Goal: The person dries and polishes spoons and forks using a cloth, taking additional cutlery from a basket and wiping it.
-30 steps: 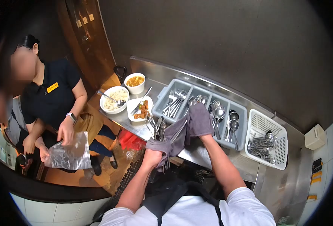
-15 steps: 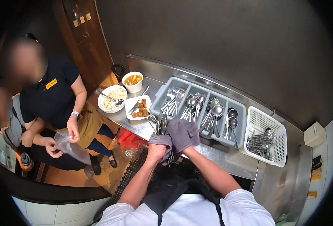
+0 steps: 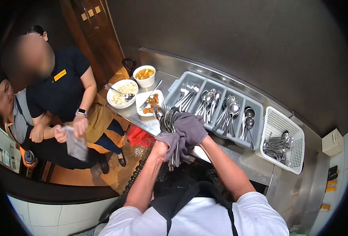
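Observation:
My left hand (image 3: 160,150) is closed around a bundle of spoons and forks (image 3: 167,121), with part of a grey cloth (image 3: 191,129) between palm and metal. The utensil heads point up and away, and the handles stick out below. My right hand is wrapped in the same cloth and presses it against the bundle's right side; its fingers are hidden. Just beyond stands a grey cutlery tray (image 3: 217,129) with forks (image 3: 188,94) in the left compartment and spoons (image 3: 209,103) in the others.
A white perforated basket (image 3: 302,147) with more cutlery stands right of the tray. To the left are a rice bowl (image 3: 123,97), a soup bowl (image 3: 145,81) and a food plate (image 3: 140,103) with a fork. Two people stand at left; one holds a clear plastic bag (image 3: 76,147).
The cutlery bundle has tilted and its heads show more fully, with the cloth shifted around it. The view has moved slightly. The co-worker's hands have come together on the plastic bag.

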Available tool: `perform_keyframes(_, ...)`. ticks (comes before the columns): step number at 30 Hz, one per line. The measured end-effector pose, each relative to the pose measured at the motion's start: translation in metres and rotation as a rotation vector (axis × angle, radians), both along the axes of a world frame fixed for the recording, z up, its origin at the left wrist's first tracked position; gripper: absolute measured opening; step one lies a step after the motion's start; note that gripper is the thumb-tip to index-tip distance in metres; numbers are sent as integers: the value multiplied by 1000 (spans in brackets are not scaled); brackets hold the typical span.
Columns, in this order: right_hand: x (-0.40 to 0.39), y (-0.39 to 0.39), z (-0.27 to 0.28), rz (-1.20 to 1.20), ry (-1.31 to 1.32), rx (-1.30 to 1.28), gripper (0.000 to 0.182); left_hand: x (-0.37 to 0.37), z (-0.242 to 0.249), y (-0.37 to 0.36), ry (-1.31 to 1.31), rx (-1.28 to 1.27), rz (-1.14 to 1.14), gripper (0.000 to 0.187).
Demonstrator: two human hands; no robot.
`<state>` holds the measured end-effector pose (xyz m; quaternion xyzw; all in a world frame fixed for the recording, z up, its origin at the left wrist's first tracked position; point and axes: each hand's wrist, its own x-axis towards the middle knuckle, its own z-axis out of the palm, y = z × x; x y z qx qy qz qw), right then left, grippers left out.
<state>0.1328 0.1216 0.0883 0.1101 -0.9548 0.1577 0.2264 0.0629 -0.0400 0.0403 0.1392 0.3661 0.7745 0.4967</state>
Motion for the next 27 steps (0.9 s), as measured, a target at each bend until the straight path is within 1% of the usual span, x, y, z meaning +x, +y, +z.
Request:
perform_keyframes(3,2,-17,1,-502,-253,392,13,12,-5,2,118,-36,-16,15)
perform_keyframes(4,3,-17,0,-577,-332,489,19,17,-4,3,171,-54,-17,18)
perform_keyframes(5,3,-9,-8,-612,-185,416,19,23,-2,5,225,-72,-15,21)
perform_keyframes(6,1,3,-17,-641,-40,340,20,31,6,3,146,-21,-8,26)
perform_keyframes(7,0,14,-26,-668,100,259,20,36,13,0,149,-8,-25,26)
perform_keyframes(8,9,10,-2,-765,-61,259,19,40,19,-2,156,10,-39,26)
perform_keyframes(9,9,22,-14,-767,106,202,18,44,21,-4,163,27,-53,26)
perform_keyframes(10,7,39,-38,-765,272,145,17,47,18,-4,141,8,-15,22)
perform_keyframes(11,6,49,-50,-756,440,85,17,47,18,-5,233,-26,1,20)
perform_keyframes(12,13,43,-28,-743,116,187,20,46,20,-7,325,-60,20,18)
perform_keyframes(13,21,29,-7,-703,-42,162,19,44,20,-7,414,-93,38,16)
perform_keyframes(14,28,5,31,-662,-207,135,19,40,18,-3,446,-102,69,15)
perform_keyframes(15,31,-14,51,-614,-363,114,19,35,7,2,481,-104,106,13)
perform_keyframes(16,37,-30,47,-620,-216,207,18,29,-3,5,517,-109,144,12)
perform_keyframes(17,30,-26,27,-602,-171,189,18,27,-7,6,555,-115,180,11)
perform_keyframes(18,12,-13,-9,-589,-129,167,18,28,-4,10,389,-77,202,8)
perform_keyframes(19,1,-4,-29,-575,-82,150,18,28,-3,13,385,-45,210,8)
perform_keyframes(20,-2,-5,-31,-690,-23,137,17,28,-2,14,379,-15,220,8)
perform_keyframes(21,-2,-9,-34,-613,11,89,16,25,-1,14,372,12,229,8)
perform_keyframes(22,-1,-14,-37,-535,46,43,15,16,-9,13,439,-18,195,9)
perform_keyframes(23,-1,-18,-39,-457,78,-1,14,12,-6,14,389,-17,198,10)
perform_keyframes(24,1,-17,-39,-408,69,-57,15,8,-2,16,333,-18,201,10)
perform_keyframes(27,-17,-10,-16,-545,-249,-99,20,-2,0,14,124,18,150,11)
